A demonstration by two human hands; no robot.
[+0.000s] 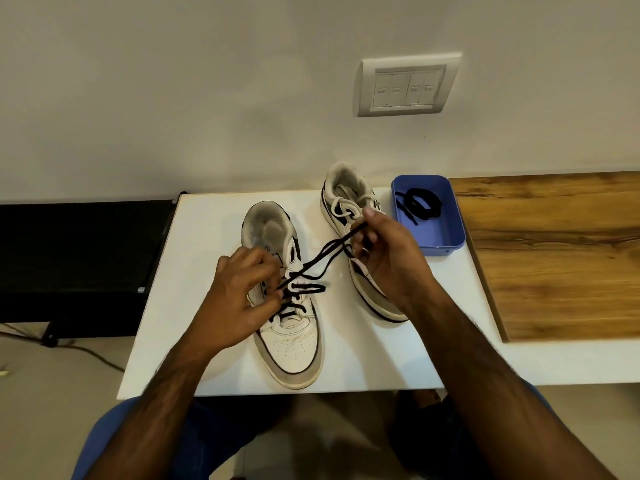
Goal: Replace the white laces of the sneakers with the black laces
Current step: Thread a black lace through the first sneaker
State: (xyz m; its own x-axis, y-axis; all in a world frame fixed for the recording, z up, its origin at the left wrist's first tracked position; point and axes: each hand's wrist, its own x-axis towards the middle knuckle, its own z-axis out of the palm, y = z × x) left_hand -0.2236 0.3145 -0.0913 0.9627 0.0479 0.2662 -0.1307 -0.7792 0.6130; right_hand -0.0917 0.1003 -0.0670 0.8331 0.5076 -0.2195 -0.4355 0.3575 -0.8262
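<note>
White table [346, 362] under me, both sneakers on it. Near sneaker [294, 344] sits toe toward me, black lace [311, 268] crossing its lower eyelets. My right hand [388, 261] pinches the lace's two strands, drawn taut up to the right. My left hand [239, 292] pinches the lace at the eyelets. Far sneaker [346, 188] has its white lace [341, 207]. Spare black lace [420, 202] coiled in the blue tray [446, 233].

white sneakers [294, 344], black laces [322, 263], blue tray [446, 242], wood-grain board [561, 258]
</note>
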